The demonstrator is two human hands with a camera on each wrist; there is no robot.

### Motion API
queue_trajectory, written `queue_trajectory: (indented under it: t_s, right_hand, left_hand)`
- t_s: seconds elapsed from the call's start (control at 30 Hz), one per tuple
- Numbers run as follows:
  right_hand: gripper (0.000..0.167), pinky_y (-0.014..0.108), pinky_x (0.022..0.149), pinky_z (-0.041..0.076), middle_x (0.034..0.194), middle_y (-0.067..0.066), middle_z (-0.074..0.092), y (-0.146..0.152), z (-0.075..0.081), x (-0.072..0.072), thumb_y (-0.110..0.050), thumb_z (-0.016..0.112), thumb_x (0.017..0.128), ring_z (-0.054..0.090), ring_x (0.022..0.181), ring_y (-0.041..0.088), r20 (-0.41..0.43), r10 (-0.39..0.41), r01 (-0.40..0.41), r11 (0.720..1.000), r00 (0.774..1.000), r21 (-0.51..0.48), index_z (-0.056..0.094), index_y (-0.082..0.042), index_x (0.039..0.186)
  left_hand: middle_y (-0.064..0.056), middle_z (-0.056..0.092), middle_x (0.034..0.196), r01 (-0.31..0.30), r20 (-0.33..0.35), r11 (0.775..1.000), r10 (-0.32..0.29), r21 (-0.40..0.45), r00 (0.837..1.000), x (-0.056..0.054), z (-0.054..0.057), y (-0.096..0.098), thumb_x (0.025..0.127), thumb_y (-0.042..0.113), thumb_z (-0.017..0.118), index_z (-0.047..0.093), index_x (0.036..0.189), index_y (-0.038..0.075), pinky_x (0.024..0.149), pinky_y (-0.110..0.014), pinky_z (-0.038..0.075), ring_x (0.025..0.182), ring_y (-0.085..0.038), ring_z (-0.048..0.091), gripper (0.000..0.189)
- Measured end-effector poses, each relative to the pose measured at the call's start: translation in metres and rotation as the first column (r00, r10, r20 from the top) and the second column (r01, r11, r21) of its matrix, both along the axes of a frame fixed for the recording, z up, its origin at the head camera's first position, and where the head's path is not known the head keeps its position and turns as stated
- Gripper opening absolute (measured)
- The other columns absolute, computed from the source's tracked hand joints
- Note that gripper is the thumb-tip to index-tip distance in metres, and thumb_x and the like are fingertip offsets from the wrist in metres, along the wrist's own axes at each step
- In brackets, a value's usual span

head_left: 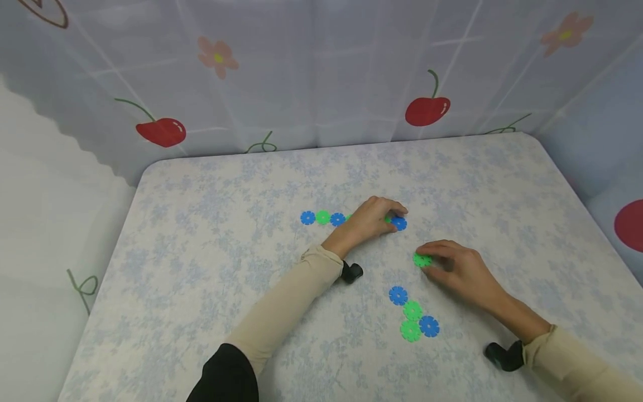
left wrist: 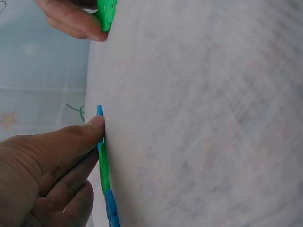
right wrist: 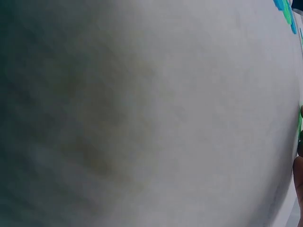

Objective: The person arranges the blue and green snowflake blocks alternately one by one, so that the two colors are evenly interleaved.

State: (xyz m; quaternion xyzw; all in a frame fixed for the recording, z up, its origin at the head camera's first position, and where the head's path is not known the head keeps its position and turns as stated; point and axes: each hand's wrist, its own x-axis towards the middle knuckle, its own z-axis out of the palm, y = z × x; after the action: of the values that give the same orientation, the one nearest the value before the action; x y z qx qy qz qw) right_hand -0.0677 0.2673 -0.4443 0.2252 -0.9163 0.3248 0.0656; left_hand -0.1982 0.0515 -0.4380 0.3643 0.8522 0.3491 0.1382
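Observation:
A row of flat notched plastic discs, green and blue by turns, lies across the middle of the table; my left hand point(head_left: 370, 219) covers part of it. At the row's right end, my left thumb and fingers hold a blue notched disc point(head_left: 399, 224) by its edges. In the left wrist view the thumb tip rests on that blue disc point(left wrist: 99, 110), with a green disc point(left wrist: 104, 168) adjoining it. To the right and nearer, my right hand point(head_left: 464, 273) pinches a green notched disc point(head_left: 421, 260) between thumb and fingers, apart from the row. The right wrist view barely catches the fingers.
Nearer me lie loose discs: a blue one point(head_left: 398, 296), a green one point(head_left: 413, 311), another green one point(head_left: 411, 331) and another blue one point(head_left: 429, 326). A pale flowered cloth covers the table point(head_left: 201, 251). Behind it hangs a curtain point(head_left: 311, 72) printed with cherries.

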Motion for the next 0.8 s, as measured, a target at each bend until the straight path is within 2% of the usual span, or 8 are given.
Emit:
queue_trajectory:
  t_s: [0.3, 0.63, 0.8]
  right_hand:
    - [0.035, 0.027, 0.079, 0.051, 0.116, 0.004, 0.068, 0.001, 0.0, -0.014, -0.001, 0.078, 0.081, 0.065, 0.101, 0.022, 0.016, -0.013, 0.012, 1.0, 1.0, 0.005, 0.073, -0.01, 0.114]
    - [0.03, 0.031, 0.072, 0.054, 0.114, 0.006, 0.068, 0.0, 0.003, -0.027, -0.002, 0.076, 0.084, 0.066, 0.088, 0.019, 0.041, -0.04, 0.039, 0.999, 0.998, 0.02, 0.073, -0.008, 0.113]
    - [0.03, 0.03, 0.073, 0.053, 0.114, 0.007, 0.068, 0.0, 0.003, -0.034, -0.001, 0.075, 0.084, 0.066, 0.089, 0.019, 0.037, -0.038, 0.037, 0.999, 0.999, 0.023, 0.073, -0.007, 0.113]
  left_hand:
    - [-0.005, 0.068, 0.123, 0.007, 0.001, 1.0, -0.007, -0.006, 1.0, -0.001, 0.001, 0.001, 0.087, 0.007, 0.075, 0.065, 0.128, 0.005, 0.092, -0.013, 0.044, 0.113, -0.012, 0.062, 0.042]
    - [-0.004, 0.068, 0.123, 0.009, -0.003, 1.0, -0.01, -0.022, 1.0, 0.0, 0.002, 0.002, 0.087, 0.007, 0.075, 0.065, 0.129, 0.006, 0.092, -0.012, 0.044, 0.113, -0.012, 0.062, 0.043]
    - [-0.005, 0.068, 0.123, 0.013, -0.006, 1.0, -0.014, -0.024, 1.0, 0.0, 0.003, 0.001, 0.087, 0.007, 0.075, 0.065, 0.128, 0.005, 0.093, -0.013, 0.044, 0.114, -0.013, 0.062, 0.043]
